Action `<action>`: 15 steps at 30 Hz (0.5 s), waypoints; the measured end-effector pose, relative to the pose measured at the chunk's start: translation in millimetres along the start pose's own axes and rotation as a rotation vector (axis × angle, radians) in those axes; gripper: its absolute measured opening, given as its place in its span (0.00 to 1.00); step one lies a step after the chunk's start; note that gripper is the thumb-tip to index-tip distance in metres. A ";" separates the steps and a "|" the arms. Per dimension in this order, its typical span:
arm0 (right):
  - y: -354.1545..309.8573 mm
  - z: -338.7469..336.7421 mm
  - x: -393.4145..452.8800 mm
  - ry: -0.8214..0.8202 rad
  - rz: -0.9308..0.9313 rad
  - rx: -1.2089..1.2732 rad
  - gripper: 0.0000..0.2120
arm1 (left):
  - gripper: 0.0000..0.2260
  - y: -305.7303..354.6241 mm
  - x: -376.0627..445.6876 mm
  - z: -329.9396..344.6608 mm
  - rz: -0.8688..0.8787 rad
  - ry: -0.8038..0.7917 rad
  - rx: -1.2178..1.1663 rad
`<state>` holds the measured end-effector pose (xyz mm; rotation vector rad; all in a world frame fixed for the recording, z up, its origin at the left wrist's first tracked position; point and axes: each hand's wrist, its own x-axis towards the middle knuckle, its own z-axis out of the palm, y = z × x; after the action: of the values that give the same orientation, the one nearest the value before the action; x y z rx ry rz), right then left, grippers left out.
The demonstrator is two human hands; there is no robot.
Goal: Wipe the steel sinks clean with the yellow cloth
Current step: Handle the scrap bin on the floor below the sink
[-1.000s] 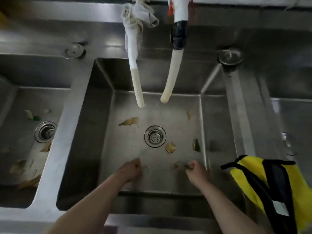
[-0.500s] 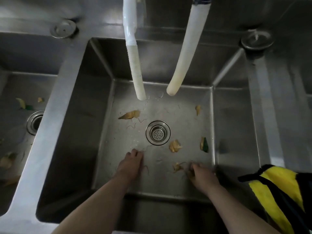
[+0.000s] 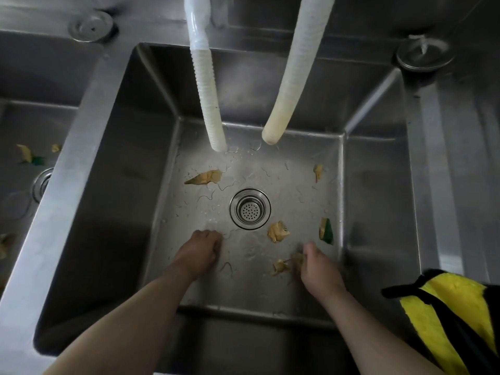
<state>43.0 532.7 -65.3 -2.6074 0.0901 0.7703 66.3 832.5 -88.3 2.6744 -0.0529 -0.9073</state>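
Note:
The yellow cloth [image 3: 446, 315], trimmed in black, lies on the steel rim at the lower right, with neither hand on it. Both hands are down on the floor of the middle sink [image 3: 108, 212], which is wet. My left hand [image 3: 201, 250] sits left of the drain [image 3: 250, 208] with its fingers curled against the steel; I see nothing in it. My right hand [image 3: 315, 263] pinches a brownish food scrap [image 3: 297, 259] near the front right corner. Another scrap [image 3: 281, 266] lies just left of it.
More scraps lie loose on the floor: one at the back left [image 3: 205, 177], one by the drain [image 3: 277, 231], a green-edged one [image 3: 326, 230]. Two white hoses [image 3: 208, 98] [image 3: 292, 77] hang into the sink. The left sink [image 3: 16, 117] holds scraps too. Two drain plugs [image 3: 90, 25] [image 3: 424, 54] rest on the back ledge.
My view has come closer over the middle sink. My left hand moved forward toward the drain, stretched its fingers, then curled them. My right hand stayed at the front right scraps.

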 end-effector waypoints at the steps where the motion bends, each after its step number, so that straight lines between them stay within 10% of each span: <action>1: -0.1 -0.2 2.8 -0.014 0.003 0.027 0.03 | 0.10 -2.1 2.3 -2.5 -0.014 0.034 -0.064; 15: -16.7 19.7 12.1 -0.212 -0.202 -0.009 0.17 | 0.05 -7.6 43.8 -46.8 -0.132 0.227 -0.318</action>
<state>46.2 556.6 -80.5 -2.4772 -0.2356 0.9669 128.8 847.0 -81.3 2.4821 0.2970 -0.5844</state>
